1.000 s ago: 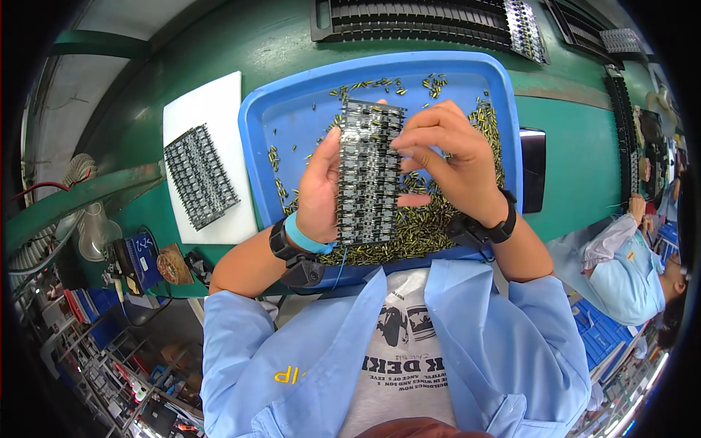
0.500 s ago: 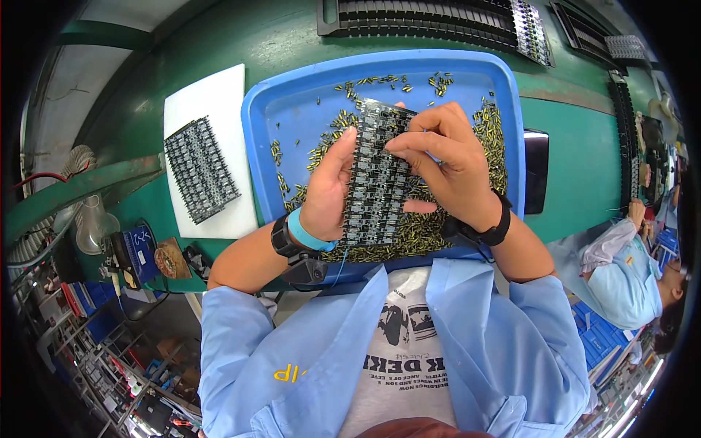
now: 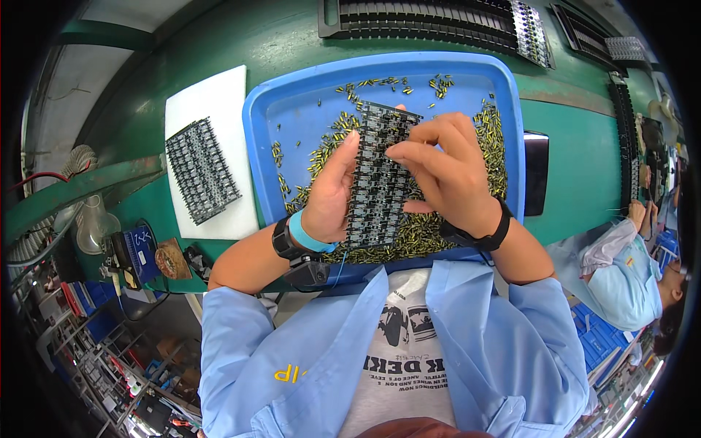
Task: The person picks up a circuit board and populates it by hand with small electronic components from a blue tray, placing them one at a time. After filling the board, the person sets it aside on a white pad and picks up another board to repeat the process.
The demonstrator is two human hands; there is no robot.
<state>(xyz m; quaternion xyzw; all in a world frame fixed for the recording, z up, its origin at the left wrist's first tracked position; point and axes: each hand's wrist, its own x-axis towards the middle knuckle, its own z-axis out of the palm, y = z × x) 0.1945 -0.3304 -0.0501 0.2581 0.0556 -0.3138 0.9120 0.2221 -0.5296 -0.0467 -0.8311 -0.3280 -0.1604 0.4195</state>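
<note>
My left hand point(image 3: 327, 196) grips a dark circuit board panel point(image 3: 376, 186) along its left edge and from beneath, so some of its fingers are hidden. The panel is tilted above a blue plastic tub point(image 3: 380, 63), packed with rows of small boards. My right hand point(image 3: 458, 175) is closed in a pinch at the panel's upper right part; whatever lies between thumb and forefinger is too small to make out. Below both hands, many small black-and-yellow cylindrical components point(image 3: 491, 142), resembling capacitors, lie loose in the tub.
Left of the tub, another circuit board panel point(image 3: 203, 171) rests on a white foam sheet point(image 3: 219, 91). A black flat device point(image 3: 536, 174) lies at the tub's right. Long black racks point(image 3: 431, 23) stand at the back. A co-worker point(image 3: 621, 281) sits at far right.
The panel has tilted slightly in my left hand, and its upper edge now shows more. My right hand stays pinched at it, its fingers shifted a little lower.
</note>
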